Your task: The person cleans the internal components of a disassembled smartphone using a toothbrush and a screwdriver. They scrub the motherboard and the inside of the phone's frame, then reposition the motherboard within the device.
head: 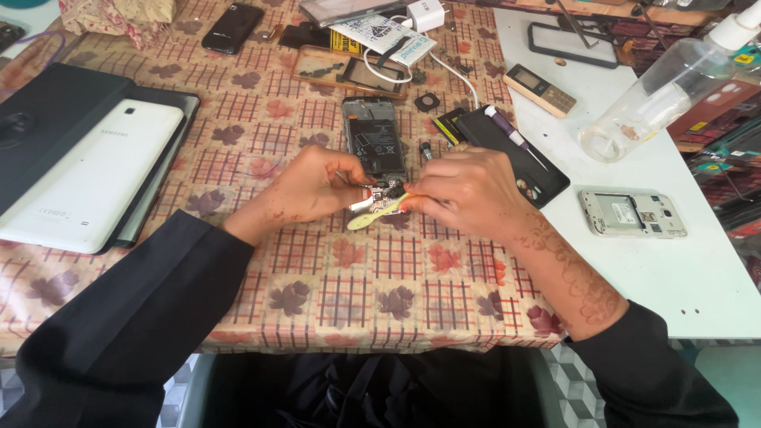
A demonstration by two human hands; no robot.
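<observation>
Yellow plastic pry tool (374,215) pinched in my right hand (468,190), tip at the bottom end of the opened phone (374,150) lying on the checked leaf-print table (357,277). My left hand (313,186) grips thin tweezers (354,181) there too. White tablet (87,170) sits off left, another stripped phone (632,212) right.

Table (333,293) under checked, leaf-print cloth; bare white top at right. On cloth: white tablet (91,174) in dark folio, opened phone (374,147), black phone (232,28), black back cover (515,158) with screwdriver (511,136). On white: stripped phone frame (632,212), clear spray bottle (658,99), small keypad phone (541,89).
</observation>
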